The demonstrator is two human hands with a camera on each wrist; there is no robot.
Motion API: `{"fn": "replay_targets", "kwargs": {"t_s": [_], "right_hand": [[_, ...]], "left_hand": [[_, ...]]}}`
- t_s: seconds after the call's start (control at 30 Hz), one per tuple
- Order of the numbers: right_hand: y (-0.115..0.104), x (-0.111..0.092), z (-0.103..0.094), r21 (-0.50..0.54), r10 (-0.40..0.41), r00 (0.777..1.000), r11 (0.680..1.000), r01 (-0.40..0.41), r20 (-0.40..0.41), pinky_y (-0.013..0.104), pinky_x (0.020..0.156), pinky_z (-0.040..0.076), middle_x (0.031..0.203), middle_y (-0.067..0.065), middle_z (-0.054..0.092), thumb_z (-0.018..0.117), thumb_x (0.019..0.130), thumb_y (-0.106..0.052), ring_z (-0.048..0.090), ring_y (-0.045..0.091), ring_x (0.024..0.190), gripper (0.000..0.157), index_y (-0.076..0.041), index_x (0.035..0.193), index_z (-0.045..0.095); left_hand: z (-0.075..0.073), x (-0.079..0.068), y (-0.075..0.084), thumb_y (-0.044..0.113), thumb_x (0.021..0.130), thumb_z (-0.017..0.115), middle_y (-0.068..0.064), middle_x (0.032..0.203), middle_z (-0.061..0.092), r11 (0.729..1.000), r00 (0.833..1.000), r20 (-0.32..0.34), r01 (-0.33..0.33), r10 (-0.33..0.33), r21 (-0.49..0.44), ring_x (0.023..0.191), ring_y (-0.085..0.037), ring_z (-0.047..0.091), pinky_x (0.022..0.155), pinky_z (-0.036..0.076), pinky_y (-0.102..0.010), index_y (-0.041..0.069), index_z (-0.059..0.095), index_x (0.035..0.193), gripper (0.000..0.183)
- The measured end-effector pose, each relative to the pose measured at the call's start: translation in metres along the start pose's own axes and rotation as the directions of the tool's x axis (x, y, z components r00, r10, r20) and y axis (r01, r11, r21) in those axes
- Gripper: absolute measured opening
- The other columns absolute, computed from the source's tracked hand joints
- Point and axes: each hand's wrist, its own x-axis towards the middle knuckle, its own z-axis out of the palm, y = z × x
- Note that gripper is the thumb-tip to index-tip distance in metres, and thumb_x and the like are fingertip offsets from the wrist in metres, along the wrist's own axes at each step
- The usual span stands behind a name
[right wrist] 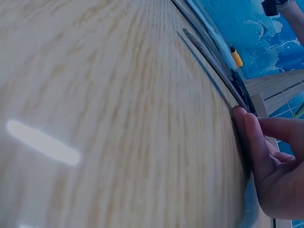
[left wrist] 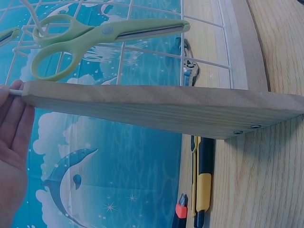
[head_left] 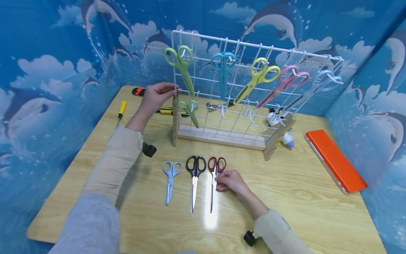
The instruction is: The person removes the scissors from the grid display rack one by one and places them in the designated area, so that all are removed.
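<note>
My left hand (head_left: 155, 98) grips the left side wire of a white grid rack on a wooden base (head_left: 222, 138), just above its wooden upright (left wrist: 142, 102). Fingers of my right hand (head_left: 233, 181) pinch red-handled scissors (head_left: 213, 187) near the pivot as they lie on the table. Left of these lie black-handled scissors (head_left: 195, 173) and light blue scissors (head_left: 170, 180). On the rack hang green scissors (head_left: 184, 68), teal scissors (head_left: 223, 76), yellow scissors (head_left: 253, 81), pink scissors (head_left: 283, 84), pale blue scissors (head_left: 312, 88) and, lower down, smaller green scissors (head_left: 191, 113).
Behind the rack are a yellow-and-black utility knife (head_left: 166, 112) and a white tool with a purple tip (head_left: 288, 139). A red-and-black tool (head_left: 138, 91) and yellow-handled screwdriver (head_left: 122, 107) lie at the left. An orange case (head_left: 336, 158) sits near the right edge.
</note>
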Motion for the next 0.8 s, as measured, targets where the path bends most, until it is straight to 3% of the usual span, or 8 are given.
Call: {"fn": "replay_targets", "kwargs": {"t_s": [0.2,0.4,0.63,0.67,0.8], "right_hand": [[-0.005,0.0,0.008,-0.022,0.003,0.999,1.0,-0.003,0.034,0.028,0.053,0.053,0.06,0.014,0.061,0.06,0.075,-0.005,0.06,0.015,0.049,0.017,0.011,0.08,0.058],[-0.009,0.0,0.012,-0.067,0.019,0.999,0.998,-0.016,0.04,0.028,0.051,0.053,0.059,0.013,0.061,0.059,0.077,-0.004,0.06,0.016,0.049,0.015,0.01,0.079,0.058],[-0.009,0.003,0.013,-0.16,0.017,1.0,0.987,-0.013,0.025,0.029,0.049,0.053,0.058,0.012,0.06,0.06,0.077,-0.008,0.058,0.015,0.046,0.015,0.007,0.076,0.057],[-0.009,0.003,0.013,-0.172,0.014,1.0,0.985,-0.01,0.022,0.029,0.049,0.053,0.058,0.012,0.06,0.06,0.077,-0.008,0.058,0.015,0.046,0.015,0.006,0.075,0.057],[-0.009,0.004,0.012,-0.223,-0.007,1.0,0.975,0.01,0.017,0.029,0.048,0.052,0.058,0.011,0.06,0.06,0.077,-0.009,0.058,0.015,0.046,0.015,0.005,0.072,0.057]], "left_hand": [[0.003,-0.005,0.015,0.016,0.074,0.063,-0.008,0.101,0.061,0.999,1.0,0.005,-0.007,0.008,-0.032,0.094,-0.018,0.058,0.082,0.046,-0.024,0.007,0.059,0.104,0.032],[-0.004,0.008,-0.018,0.019,0.075,0.064,-0.004,0.102,0.061,0.999,0.999,0.014,-0.032,0.032,0.008,0.094,-0.017,0.057,0.08,0.047,-0.022,0.011,0.059,0.106,0.033],[-0.002,0.001,0.002,0.01,0.078,0.06,-0.009,0.102,0.061,0.998,1.0,0.025,0.011,-0.009,-0.059,0.095,-0.018,0.057,0.082,0.046,-0.026,0.006,0.058,0.107,0.03],[-0.002,0.002,-0.004,0.013,0.077,0.061,-0.008,0.103,0.061,0.998,1.0,0.025,0.003,-0.002,-0.064,0.096,-0.018,0.057,0.082,0.046,-0.025,0.007,0.058,0.107,0.031],[0.001,-0.002,0.005,0.013,0.077,0.061,-0.007,0.103,0.061,0.998,1.0,0.024,0.004,-0.003,-0.066,0.095,-0.017,0.057,0.082,0.046,-0.025,0.007,0.059,0.107,0.031]]}}
